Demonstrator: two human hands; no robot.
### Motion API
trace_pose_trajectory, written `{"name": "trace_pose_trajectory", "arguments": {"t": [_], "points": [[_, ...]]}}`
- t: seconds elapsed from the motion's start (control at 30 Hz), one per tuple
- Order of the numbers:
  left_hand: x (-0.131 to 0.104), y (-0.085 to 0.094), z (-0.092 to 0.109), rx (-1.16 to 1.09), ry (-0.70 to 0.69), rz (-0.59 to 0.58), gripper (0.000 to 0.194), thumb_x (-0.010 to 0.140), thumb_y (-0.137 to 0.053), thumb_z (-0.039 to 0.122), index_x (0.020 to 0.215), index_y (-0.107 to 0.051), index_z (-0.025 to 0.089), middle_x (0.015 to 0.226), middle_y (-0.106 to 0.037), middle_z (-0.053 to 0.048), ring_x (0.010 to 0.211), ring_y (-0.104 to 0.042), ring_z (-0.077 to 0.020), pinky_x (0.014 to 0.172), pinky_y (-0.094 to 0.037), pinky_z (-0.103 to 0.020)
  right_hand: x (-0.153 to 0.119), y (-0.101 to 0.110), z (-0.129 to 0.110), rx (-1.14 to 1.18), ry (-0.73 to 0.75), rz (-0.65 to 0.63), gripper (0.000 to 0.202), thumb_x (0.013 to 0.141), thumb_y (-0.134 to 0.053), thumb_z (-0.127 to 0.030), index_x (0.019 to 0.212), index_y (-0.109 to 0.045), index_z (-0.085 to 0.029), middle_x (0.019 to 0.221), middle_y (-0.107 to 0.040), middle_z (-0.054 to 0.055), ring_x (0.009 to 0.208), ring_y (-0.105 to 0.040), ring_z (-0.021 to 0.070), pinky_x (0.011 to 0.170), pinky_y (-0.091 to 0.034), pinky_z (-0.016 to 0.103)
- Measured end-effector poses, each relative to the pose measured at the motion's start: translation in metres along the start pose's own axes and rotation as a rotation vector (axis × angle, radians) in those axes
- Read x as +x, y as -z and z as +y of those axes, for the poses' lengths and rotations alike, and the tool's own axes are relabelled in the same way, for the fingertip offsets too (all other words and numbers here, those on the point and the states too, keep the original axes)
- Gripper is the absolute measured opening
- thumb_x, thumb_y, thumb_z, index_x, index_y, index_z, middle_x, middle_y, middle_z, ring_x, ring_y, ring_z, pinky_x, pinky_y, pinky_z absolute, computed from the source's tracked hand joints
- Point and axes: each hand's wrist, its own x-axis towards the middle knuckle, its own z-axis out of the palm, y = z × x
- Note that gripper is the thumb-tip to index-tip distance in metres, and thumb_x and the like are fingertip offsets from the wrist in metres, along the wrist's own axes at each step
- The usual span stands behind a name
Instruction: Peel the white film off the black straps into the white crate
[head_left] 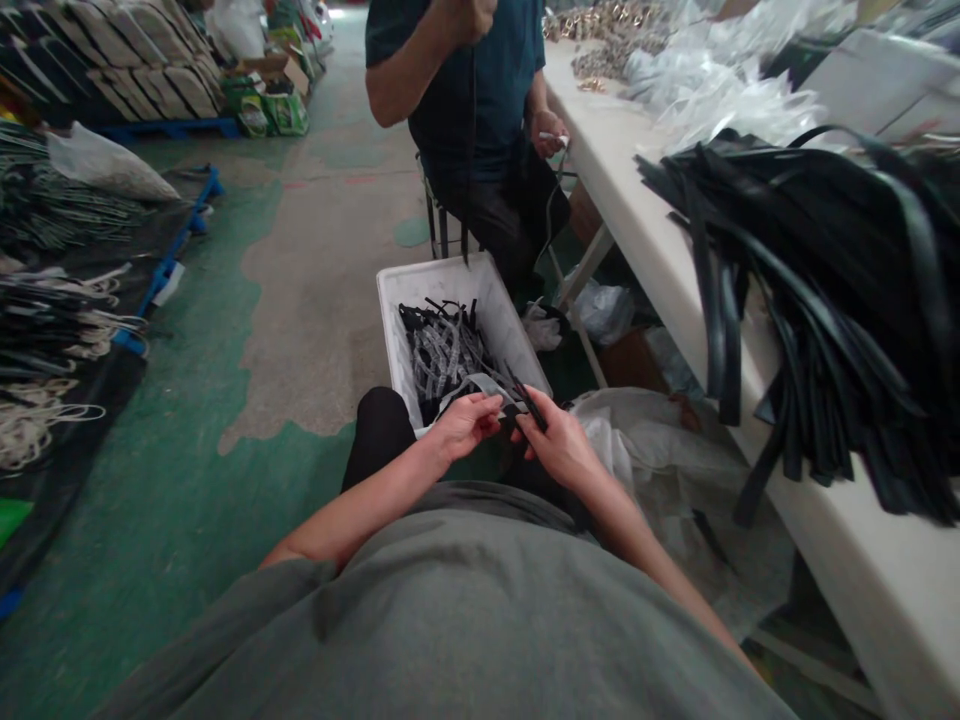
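My left hand point(469, 428) is closed in a pinch on a pale grey strip point(487, 384) that arches over the near end of a white bin. Close beside it, my right hand point(561, 440) is closed around a slim black piece point(534, 408), whose exact kind I cannot make out. Both hands are above my lap, a small gap apart. Inside the white bin point(510, 325), on the floor before my knees, lie many black and grey patterned straps point(446, 350).
A co-worker point(465, 110) sits beyond the bin, holding a dark strap. On the right, a long white table point(622, 190) carries a heap of black straps point(825, 280) hanging over its edge, plastic bags point(720, 90) and metal fittings point(622, 60). Loaded blue pallets point(176, 240) stand left.
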Motion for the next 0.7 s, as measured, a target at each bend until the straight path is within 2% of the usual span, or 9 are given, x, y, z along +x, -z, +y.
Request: {"name": "trace_pose_trajectory", "arguments": {"t": [0.13, 0.33, 0.4, 0.53, 0.6, 0.7], "points": [[0.002, 0.009, 0.012, -0.030, -0.055, 0.091, 0.027, 0.065, -0.082, 0.016, 0.067, -0.055, 0.013, 0.056, -0.053, 0.006, 0.047, -0.048, -0.0030, 0.049, -0.043, -0.016, -0.009, 0.005, 0.001, -0.058, 0.026, -0.049, 0.050, 0.090, -0.051, -0.025, 0.140, -0.046, -0.026, 0.071, -0.069, -0.004, 0.048, -0.060, 0.0116, 0.053, -0.046, 0.024], [0.000, -0.004, -0.004, 0.102, 0.035, -0.070, 0.027, 0.064, -0.084, 0.021, 0.072, -0.060, 0.012, 0.057, -0.055, 0.004, 0.050, -0.053, -0.0056, 0.051, -0.047, -0.018, 0.007, -0.001, -0.002, -0.026, 0.014, 0.021, 0.047, 0.091, -0.050, -0.025, 0.138, -0.049, -0.022, 0.073, -0.069, -0.001, 0.047, -0.059, 0.0112, 0.054, -0.047, 0.025], [0.001, -0.006, -0.003, 0.075, 0.022, -0.040, 0.025, 0.065, -0.083, 0.020, 0.072, -0.059, 0.013, 0.056, -0.054, 0.005, 0.049, -0.051, -0.0046, 0.050, -0.046, -0.017, 0.007, 0.004, -0.004, 0.035, 0.021, -0.021, 0.048, 0.091, -0.050, -0.027, 0.138, -0.048, -0.022, 0.075, -0.070, -0.001, 0.049, -0.060, 0.0116, 0.053, -0.047, 0.024], [0.006, 0.003, 0.019, -0.022, -0.006, 0.066, 0.028, 0.068, -0.080, 0.015, 0.066, -0.052, 0.015, 0.056, -0.052, 0.006, 0.047, -0.048, -0.0026, 0.050, -0.045, -0.015, -0.015, 0.020, -0.008, 0.203, 0.062, -0.148, 0.037, 0.092, -0.049, -0.035, 0.125, -0.059, -0.020, 0.083, -0.072, 0.001, 0.049, -0.059, 0.0107, 0.049, -0.046, 0.023], [0.007, 0.007, 0.028, -0.050, -0.003, 0.066, 0.027, 0.070, -0.079, 0.014, 0.066, -0.052, 0.015, 0.055, -0.051, 0.006, 0.048, -0.049, -0.0027, 0.053, -0.046, -0.015, -0.026, 0.025, -0.009, 0.286, 0.090, -0.136, 0.036, 0.088, -0.056, -0.037, 0.120, -0.061, -0.020, 0.093, -0.074, 0.004, 0.060, -0.065, 0.0136, 0.057, -0.051, 0.026], [0.006, 0.009, 0.029, -0.060, 0.028, 0.069, 0.024, 0.070, -0.078, 0.015, 0.067, -0.055, 0.015, 0.056, -0.051, 0.006, 0.049, -0.050, -0.0037, 0.055, -0.049, -0.017, -0.035, 0.024, -0.008, 0.334, 0.196, -0.071, 0.051, 0.076, -0.073, -0.032, 0.124, -0.059, -0.021, 0.104, -0.074, 0.005, 0.092, -0.070, 0.0216, 0.083, -0.054, 0.034]]}}
